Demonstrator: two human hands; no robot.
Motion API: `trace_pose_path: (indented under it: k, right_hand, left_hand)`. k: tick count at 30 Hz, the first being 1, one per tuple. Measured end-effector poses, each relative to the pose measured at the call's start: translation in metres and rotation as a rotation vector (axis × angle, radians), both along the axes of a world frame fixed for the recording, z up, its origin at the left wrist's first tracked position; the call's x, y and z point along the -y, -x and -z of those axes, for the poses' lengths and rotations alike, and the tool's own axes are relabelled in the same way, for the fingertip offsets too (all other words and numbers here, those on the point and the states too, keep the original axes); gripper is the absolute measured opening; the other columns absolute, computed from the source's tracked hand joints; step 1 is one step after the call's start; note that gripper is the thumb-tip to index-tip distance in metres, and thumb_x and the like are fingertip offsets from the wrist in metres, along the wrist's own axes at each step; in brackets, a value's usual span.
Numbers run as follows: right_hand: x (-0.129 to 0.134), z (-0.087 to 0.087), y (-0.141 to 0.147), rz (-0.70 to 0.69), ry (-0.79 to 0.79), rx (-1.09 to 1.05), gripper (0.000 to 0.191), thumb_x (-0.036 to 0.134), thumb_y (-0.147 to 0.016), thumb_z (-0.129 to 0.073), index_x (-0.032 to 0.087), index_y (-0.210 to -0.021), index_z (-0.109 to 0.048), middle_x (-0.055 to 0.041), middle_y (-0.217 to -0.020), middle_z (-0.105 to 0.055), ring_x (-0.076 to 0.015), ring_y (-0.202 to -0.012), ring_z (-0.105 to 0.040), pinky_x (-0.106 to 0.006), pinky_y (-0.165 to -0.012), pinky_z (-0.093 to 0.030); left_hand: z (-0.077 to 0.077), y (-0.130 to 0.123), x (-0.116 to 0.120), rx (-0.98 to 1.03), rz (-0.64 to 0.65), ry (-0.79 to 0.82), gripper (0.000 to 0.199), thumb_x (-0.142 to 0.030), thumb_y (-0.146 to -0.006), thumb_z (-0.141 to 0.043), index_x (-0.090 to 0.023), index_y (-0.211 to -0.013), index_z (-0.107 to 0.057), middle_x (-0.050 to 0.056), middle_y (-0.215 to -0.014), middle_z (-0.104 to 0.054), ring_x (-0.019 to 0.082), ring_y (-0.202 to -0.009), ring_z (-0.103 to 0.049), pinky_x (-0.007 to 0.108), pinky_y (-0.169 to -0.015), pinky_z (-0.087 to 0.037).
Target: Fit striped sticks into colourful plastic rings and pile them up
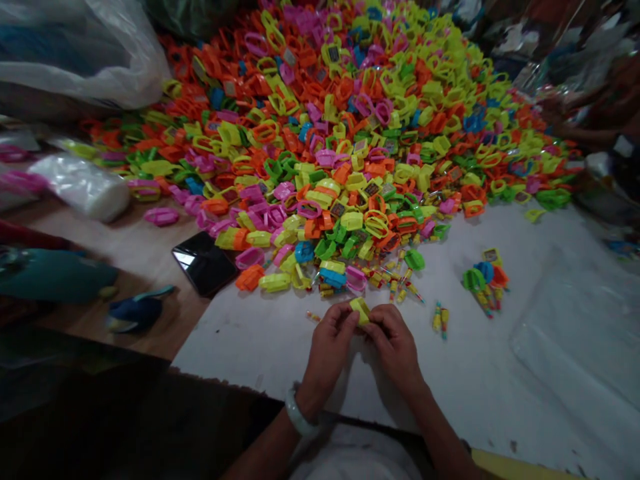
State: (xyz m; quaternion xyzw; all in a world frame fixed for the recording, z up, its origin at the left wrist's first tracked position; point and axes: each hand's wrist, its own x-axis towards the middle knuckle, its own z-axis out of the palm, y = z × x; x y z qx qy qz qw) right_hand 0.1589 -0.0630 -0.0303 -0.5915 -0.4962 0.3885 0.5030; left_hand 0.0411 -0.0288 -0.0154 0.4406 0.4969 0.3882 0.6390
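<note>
Head view here, and your fingers are covering a good chunk of the yellow piece (359, 310), so its lower edge is hard to read. It's up between your two hands, over the front of the white bench (260, 333). Your left hand (333, 337) has a narrow thumb-and-finger grip on it. Your right hand (395, 340) is bunched at its right side, but the fingertips are tucked away, so I can't tell if that grip is really closed on it. Both forearms run off the bottom of the frame.

Top right is murky: you can just pick out another person's arm (595, 120), blurred and cut off. The teal item (65, 273) on the left is too soft to name.

Right beyond your hands, a huge heap of colored plastic pieces (345, 160) blocks the far side. A shiny black slab (204, 263) lies against its left edge. Off to your right sit a pair of little tubes (445, 320), a small cluster of pieces (485, 271) and clear plastic sheeting (585, 333).
</note>
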Motion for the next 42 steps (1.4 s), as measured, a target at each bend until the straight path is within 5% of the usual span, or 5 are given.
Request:
trace_pose_path:
  k: [8, 12, 21, 30, 42]
  right_hand:
    - [0.015, 0.002, -0.126, 0.629, -0.121, 0.593, 0.012, 0.031, -0.081, -0.059, 0.021, -0.085, -0.064, -0.0046, -0.089, -0.052, -0.0189, -0.08, -0.052, -0.036, -0.074, -0.044]
    - [0.015, -0.003, -0.163, 0.668, -0.167, 0.693, 0.013, 0.03, -0.081, -0.058, 0.018, -0.083, -0.064, -0.0058, -0.089, -0.051, -0.0191, -0.08, -0.053, -0.037, -0.073, -0.048]
    - [0.016, -0.012, -0.057, -0.39, -0.173, 0.692, 0.018, 0.019, -0.091, -0.045, 0.024, -0.095, -0.062, -0.0022, -0.095, -0.057, -0.0132, -0.08, -0.057, -0.023, -0.067, -0.049]
    - [0.017, 0.011, -0.067, -0.081, -0.171, 0.608, 0.043, 0.036, -0.087, -0.056, 0.022, -0.126, -0.046, -0.0118, -0.123, -0.048, -0.0234, -0.117, -0.045, -0.043, -0.1, -0.041]
    - [0.032, 0.01, -0.055, 0.012, 0.155, 0.364, 0.014, 0.03, -0.093, -0.041, 0.021, -0.092, -0.052, -0.0002, -0.076, -0.059, -0.0148, -0.068, -0.058, -0.028, -0.065, -0.048]
  left_hand:
    - [-0.01, 0.014, -0.01, -0.082, 0.13, -0.009, 0.023, -0.035, -0.082, -0.056, -0.016, -0.09, -0.065, 0.005, -0.091, -0.067, 0.016, -0.078, -0.064, 0.03, -0.074, -0.053]
    - [-0.01, 0.019, -0.014, -0.196, 0.119, -0.05, 0.023, -0.036, -0.082, -0.055, -0.017, -0.089, -0.065, 0.003, -0.08, -0.067, 0.016, -0.073, -0.064, 0.029, -0.073, -0.052]
    - [-0.016, 0.0, -0.018, -0.339, 0.46, -0.204, 0.038, -0.037, -0.085, -0.05, -0.02, -0.118, -0.057, 0.008, -0.111, -0.065, 0.019, -0.094, -0.062, 0.03, -0.08, -0.05]
    - [0.009, 0.006, -0.016, -0.477, 0.32, -0.286, 0.022, -0.027, -0.083, -0.051, -0.02, -0.096, -0.067, 0.005, -0.097, -0.068, 0.019, -0.091, -0.062, 0.032, -0.086, -0.048]
    - [0.001, 0.007, -0.015, -0.466, 0.346, -0.255, 0.026, -0.033, -0.086, -0.047, -0.018, -0.089, -0.067, 0.006, -0.092, -0.067, 0.018, -0.086, -0.061, 0.029, -0.075, -0.05]
